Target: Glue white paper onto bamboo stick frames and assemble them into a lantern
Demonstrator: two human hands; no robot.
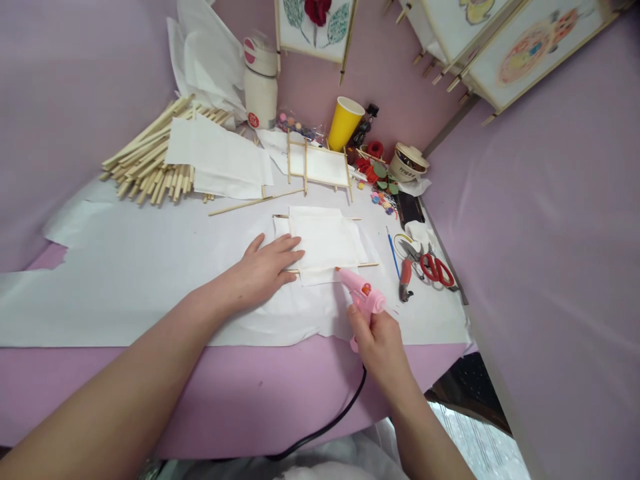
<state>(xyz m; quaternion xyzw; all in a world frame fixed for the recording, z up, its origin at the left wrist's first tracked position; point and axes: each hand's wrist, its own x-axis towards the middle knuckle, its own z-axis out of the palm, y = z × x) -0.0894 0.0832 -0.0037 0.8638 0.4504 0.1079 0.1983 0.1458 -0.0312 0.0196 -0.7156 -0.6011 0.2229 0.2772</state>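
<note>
My right hand (377, 340) is wrapped round the handle of a pink hot glue gun (364, 293), with a black cord trailing from its base. Its orange-tipped nozzle is at the lower edge of a white cloth or paper panel (323, 240). Under this panel lie thin wooden sticks (369, 265), whose ends poke out on both sides. Spread fairly flat, my left hand (267, 267) rests against the panel's left edge with its fingers apart.
A pile of wooden sticks (150, 160) lies at the back left, under white sheets (220, 157). Behind the panel are a small stick frame (325, 167), a yellow cup (345, 123) and a white bottle (261, 83). Red-handled scissors (436, 268) and pliers (405, 280) lie at right.
</note>
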